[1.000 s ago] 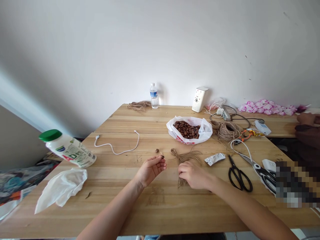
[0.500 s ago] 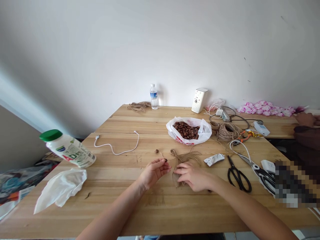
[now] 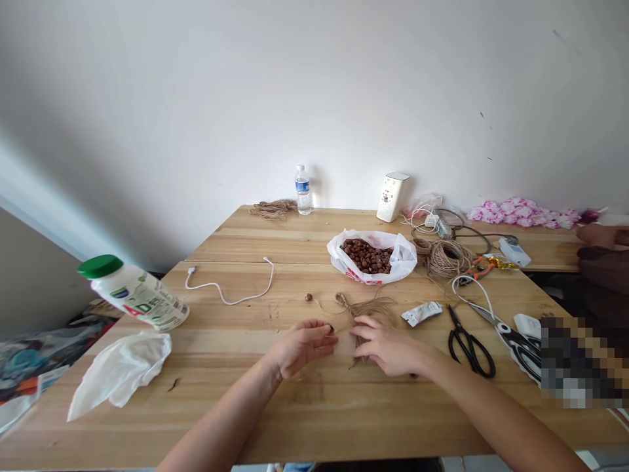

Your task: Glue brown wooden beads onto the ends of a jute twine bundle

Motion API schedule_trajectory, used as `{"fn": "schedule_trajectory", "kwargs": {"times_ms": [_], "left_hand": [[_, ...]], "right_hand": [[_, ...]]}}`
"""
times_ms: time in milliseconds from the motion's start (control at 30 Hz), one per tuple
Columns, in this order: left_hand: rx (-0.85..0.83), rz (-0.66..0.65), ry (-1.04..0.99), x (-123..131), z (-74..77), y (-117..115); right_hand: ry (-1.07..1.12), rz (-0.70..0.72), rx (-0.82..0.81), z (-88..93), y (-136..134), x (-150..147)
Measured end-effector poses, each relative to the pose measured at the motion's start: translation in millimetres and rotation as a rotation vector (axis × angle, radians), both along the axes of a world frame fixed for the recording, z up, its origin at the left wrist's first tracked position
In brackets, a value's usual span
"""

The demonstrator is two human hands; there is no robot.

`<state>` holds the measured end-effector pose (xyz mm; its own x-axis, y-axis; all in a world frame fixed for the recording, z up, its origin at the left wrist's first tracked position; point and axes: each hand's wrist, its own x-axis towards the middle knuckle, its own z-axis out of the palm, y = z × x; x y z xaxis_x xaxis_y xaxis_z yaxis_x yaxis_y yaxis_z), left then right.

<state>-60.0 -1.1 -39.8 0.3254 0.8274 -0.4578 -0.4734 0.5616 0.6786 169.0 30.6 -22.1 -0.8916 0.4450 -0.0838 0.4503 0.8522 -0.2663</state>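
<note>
My left hand (image 3: 305, 347) is closed, with a small dark brown nut (image 3: 331, 328) pinched between thumb and forefinger. A thin strand of twine runs near those fingertips. Just to the right, my right hand (image 3: 386, 346) lies palm down with its fingers spread over a bundle of brown twine (image 3: 373, 307), whose knotted loop points up and left. The hand covers the lower part of the bundle. Beyond my left hand another brown nut (image 3: 308, 297) rests on the table. Farther back stands a white plastic bag (image 3: 405, 254) full of such nuts (image 3: 367, 255).
Black scissors (image 3: 470, 347), a small white packet (image 3: 421, 313) and a twine ball (image 3: 448, 257) are to the right. At left are a green-capped bottle (image 3: 142, 298), a white cloth-like sheet (image 3: 120, 370) and a white cable (image 3: 228, 301). A water bottle (image 3: 303, 190) stands behind. Another person's hand (image 3: 597, 235) is far right.
My left hand has come slightly down toward me with the nut still pinched. My right hand has shifted a little to the right over the twine.
</note>
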Motion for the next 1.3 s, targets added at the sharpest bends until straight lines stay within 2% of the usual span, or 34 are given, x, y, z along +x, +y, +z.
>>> {"fn": "schedule_trajectory", "kwargs": {"times_ms": [167, 267, 400, 533, 633, 767, 967, 1067, 1167, 1300], "left_hand": [[0.009, 0.012, 0.234, -17.4, 3.5, 6.6], [0.038, -0.028, 0.291, -27.2, 5.3, 9.9], [0.075, -0.09, 0.244, -31.8, 7.1, 11.3], [0.151, -0.004, 0.17, -33.0, 7.4, 12.4], [0.215, 0.005, 0.081, -34.5, 6.1, 13.9], [0.278, -0.009, -0.002, -34.5, 3.3, 15.0], [0.358, -0.057, -0.082, -31.4, 2.7, 13.1], [0.376, -0.059, -0.104, -29.8, 3.3, 11.9], [0.383, -0.058, -0.12, -28.8, 2.9, 11.3], [0.369, -0.048, -0.142, -28.4, 1.6, 11.7]], "right_hand": [[0.052, -0.04, 0.037, 1.8, 6.5, 9.9], [0.102, -0.027, 0.047, 2.7, 9.9, 8.3], [0.165, -0.014, 0.071, 6.0, 10.6, -2.1], [0.149, -0.002, 0.121, 6.2, 7.8, -16.9], [0.13, 0.108, 0.161, -0.7, 3.1, -32.4], [-0.025, 0.261, 0.285, -13.6, -2.4, -51.4], [-0.098, 0.31, 0.418, -20.1, -2.7, -58.5], [-0.088, 0.322, 0.421, -21.5, -1.6, -58.1], [0.06, 0.204, 0.276, -18.9, 1.1, -55.5], [0.438, -0.188, 0.003, -1.5, 5.9, -47.7]]}}
